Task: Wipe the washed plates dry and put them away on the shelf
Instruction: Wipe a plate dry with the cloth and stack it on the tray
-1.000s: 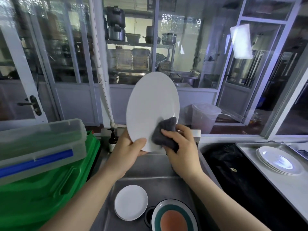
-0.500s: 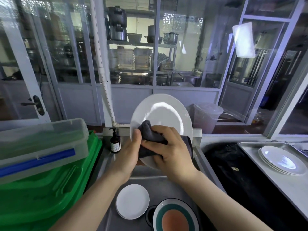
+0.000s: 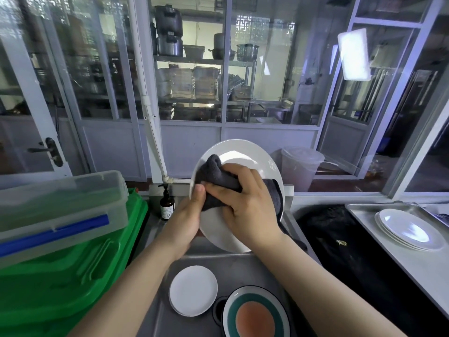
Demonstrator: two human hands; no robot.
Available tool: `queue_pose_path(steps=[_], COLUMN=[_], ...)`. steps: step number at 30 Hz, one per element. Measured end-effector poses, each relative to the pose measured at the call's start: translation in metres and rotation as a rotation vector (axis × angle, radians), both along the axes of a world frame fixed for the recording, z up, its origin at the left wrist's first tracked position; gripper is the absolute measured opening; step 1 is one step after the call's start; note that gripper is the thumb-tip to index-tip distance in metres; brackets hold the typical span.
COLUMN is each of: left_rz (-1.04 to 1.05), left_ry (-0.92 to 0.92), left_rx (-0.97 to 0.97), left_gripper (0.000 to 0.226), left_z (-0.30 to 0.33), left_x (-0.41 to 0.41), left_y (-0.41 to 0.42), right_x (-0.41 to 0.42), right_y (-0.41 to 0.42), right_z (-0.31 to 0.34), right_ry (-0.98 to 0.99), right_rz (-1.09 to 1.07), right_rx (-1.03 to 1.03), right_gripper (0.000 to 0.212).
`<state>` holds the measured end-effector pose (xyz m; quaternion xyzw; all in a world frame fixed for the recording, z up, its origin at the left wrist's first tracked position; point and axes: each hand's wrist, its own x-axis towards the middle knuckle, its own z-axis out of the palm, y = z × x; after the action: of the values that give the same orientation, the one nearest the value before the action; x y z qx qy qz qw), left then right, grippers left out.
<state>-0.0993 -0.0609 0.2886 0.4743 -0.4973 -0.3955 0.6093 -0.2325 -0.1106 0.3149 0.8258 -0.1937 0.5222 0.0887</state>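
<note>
The left hand (image 3: 187, 222) grips the white plate (image 3: 252, 156) by its left rim, thumb on its face. The right hand (image 3: 247, 203), fingers curled, presses a dark grey cloth (image 3: 216, 173) against the plate, just beside that thumb, above the sink (image 3: 243, 266).

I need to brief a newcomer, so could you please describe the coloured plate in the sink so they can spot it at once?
Look into the steel sink below the hands. Two plates lie on its floor: the coloured plate is the nearer, right-hand one, with a teal ring around an orange centre, unlike the plain small white plate beside it.
</note>
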Motion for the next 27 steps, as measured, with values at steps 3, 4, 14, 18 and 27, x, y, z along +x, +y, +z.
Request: queue_pose_path(steps=[3, 4, 14, 18, 27], left_rz=[0.033, 0.044, 0.151, 0.191, 0.257], left_ry=[-0.092, -0.121, 0.153, 0.216, 0.407], left_rx=[0.005, 0.000, 0.051, 0.005, -0.063], left_gripper=[0.055, 0.049, 0.088, 0.080, 0.028], left_z=[-0.001, -0.001, -0.027, -0.034, -0.051], left_x=[0.003, 0.004, 0.009, 0.011, 0.005], left_y=[0.000, 0.001, 0.000, -0.001, -0.015], right_x=[0.002, 0.002, -0.016, -0.030, -0.031], right_y=[-0.005, -0.007, -0.032, -0.038, 0.000], right_z=[0.001, 0.001, 0.016, 0.000, -0.058], right_ry=[-0.031, -0.041, -0.046, 0.006, 0.169], right_rz=[-0.017, -0.030, -0.249, -0.329, -0.180], right_rx=[0.022, 0.028, 0.188, 0.275, 0.398], right_gripper=[0.034, 0.036, 0.045, 0.051, 0.050])
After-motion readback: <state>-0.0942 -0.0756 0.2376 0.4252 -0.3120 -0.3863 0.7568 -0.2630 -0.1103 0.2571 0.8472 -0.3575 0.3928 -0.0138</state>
